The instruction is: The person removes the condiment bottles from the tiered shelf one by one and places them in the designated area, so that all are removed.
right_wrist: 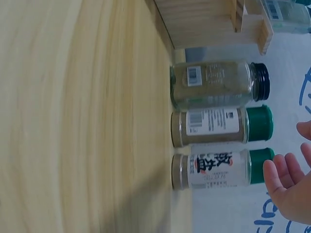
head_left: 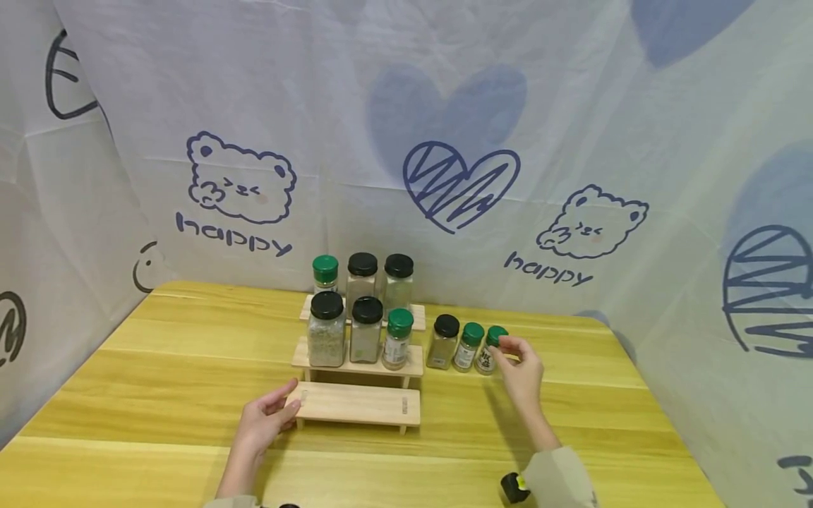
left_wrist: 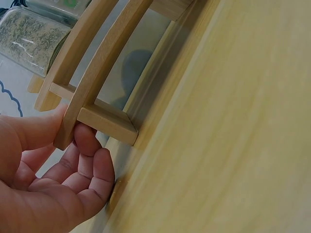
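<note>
Left hand (head_left: 263,422) is gripping the left end of the wooden rack (head_left: 358,404) at its lowest step, thumb on top, fingers curled underneath. Ahead and right of that hand, middle step, left to right: big jar (head_left: 327,342), square jar (head_left: 365,342), rack shaker (head_left: 397,346) with green cap. Beyond them, top step: back shaker (head_left: 326,270), then two black-lidded jars (head_left: 362,275). Past the rack's right end, on the bench (head_left: 610,430), a short row left of the right hand: pepper-coloured jar (head_left: 442,344), middle shaker (head_left: 468,349), end shaker (head_left: 486,360), all upright. End shaker is the nearest one, right at the fingertips. Right hand (head_left: 524,370) isn't grasping: fingers loosely bent by the green cap, thumb apart from it in the right wrist view. Can't tell if a fingertip actually touches. To do this pick well, I'd bring the thumb to the near side of the cap, fingers opposite, and pinch low on it or just below. Middle shaker is just beside, so approach from the outer side and lift straight up before going sideways, else it likely gets knocked. Keep left-hand pressure light; pulling would probably skew the rack and rattle the loaded steps.
</note>
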`<state>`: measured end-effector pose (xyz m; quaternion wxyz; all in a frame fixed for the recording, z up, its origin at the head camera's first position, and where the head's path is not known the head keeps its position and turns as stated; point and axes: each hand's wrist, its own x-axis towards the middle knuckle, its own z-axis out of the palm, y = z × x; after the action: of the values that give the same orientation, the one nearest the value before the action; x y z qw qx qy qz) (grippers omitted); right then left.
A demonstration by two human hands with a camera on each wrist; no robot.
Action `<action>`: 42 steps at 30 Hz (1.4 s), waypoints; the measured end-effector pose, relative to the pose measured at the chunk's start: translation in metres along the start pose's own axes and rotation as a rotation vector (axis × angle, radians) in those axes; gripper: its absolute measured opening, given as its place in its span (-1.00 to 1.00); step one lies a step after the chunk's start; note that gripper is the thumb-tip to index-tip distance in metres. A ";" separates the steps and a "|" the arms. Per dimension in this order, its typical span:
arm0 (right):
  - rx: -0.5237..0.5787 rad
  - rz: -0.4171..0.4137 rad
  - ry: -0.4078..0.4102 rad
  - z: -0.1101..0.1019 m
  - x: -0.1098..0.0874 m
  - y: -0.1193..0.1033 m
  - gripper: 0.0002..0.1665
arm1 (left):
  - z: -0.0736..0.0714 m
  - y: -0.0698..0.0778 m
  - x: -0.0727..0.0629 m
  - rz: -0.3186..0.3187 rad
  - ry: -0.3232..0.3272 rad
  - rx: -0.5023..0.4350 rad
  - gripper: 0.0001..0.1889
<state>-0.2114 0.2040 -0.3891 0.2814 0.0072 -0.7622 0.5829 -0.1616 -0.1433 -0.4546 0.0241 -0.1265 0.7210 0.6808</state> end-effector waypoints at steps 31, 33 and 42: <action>0.224 0.031 -0.273 0.047 -0.017 -0.017 -0.61 | -0.001 0.000 0.000 0.005 -0.004 0.006 -0.54; 0.227 0.031 -0.295 0.050 -0.018 -0.019 -0.59 | -0.001 0.000 0.000 0.004 -0.006 0.005 -0.54; 0.224 0.035 -0.346 0.066 -0.023 -0.025 -0.57 | 0.000 0.000 0.000 0.006 -0.003 0.008 -0.54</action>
<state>-0.2113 0.1296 -0.3880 0.1335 0.1254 -0.7295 0.6591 -0.1612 -0.1433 -0.4542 0.0237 -0.1233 0.7243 0.6780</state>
